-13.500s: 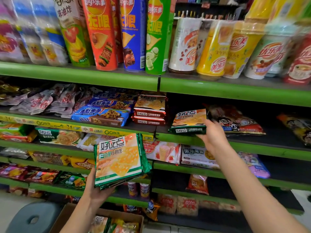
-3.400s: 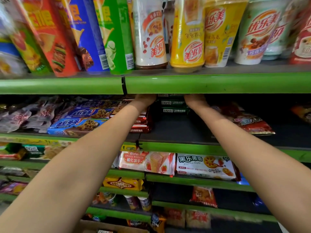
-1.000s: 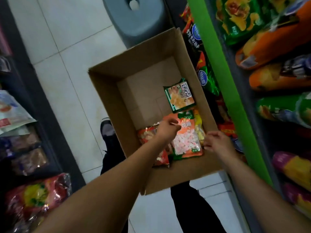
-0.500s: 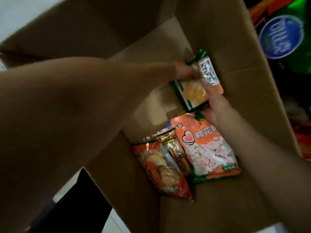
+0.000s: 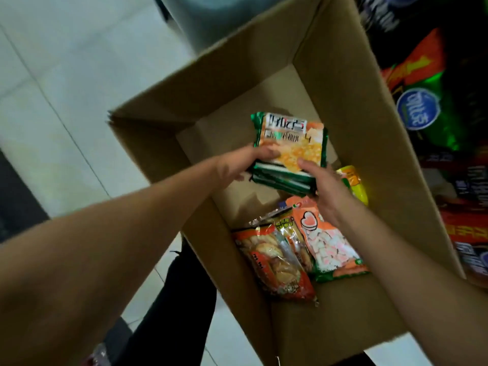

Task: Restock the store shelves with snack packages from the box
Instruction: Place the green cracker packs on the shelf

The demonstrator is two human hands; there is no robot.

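**Item: stack of green-edged cracker packs, in hand over the box**

Location: held above the floor of the open cardboard box (image 5: 343, 75), toward its far end, clear of the other stock.

Grip: left hand (image 5: 237, 167) curled on the stack of cracker packs (image 5: 290, 151) at its near-left corner, thumb on the top face; right hand (image 5: 324, 186) curled on the near-right corner, thumb on top, fingers underneath. Both hold the same stack.

Remaining in box: an orange biscuit bag (image 5: 274, 268), a marshmallow bag (image 5: 330, 247), a narrow bag between them, and a yellow packet (image 5: 353, 183) beside the right wrist.

Risks, as judged:
- The stack is several loose packs held only at the near edge; the lower ones could slide out from the far side if it tilts.
- Slick wrappers: a loosened thumb would let the top pack shear off.
- Lifting past the box wall could catch a corner.
- Shelf-side bags (image 5: 422, 107) sit close beside the box and may be knocked.
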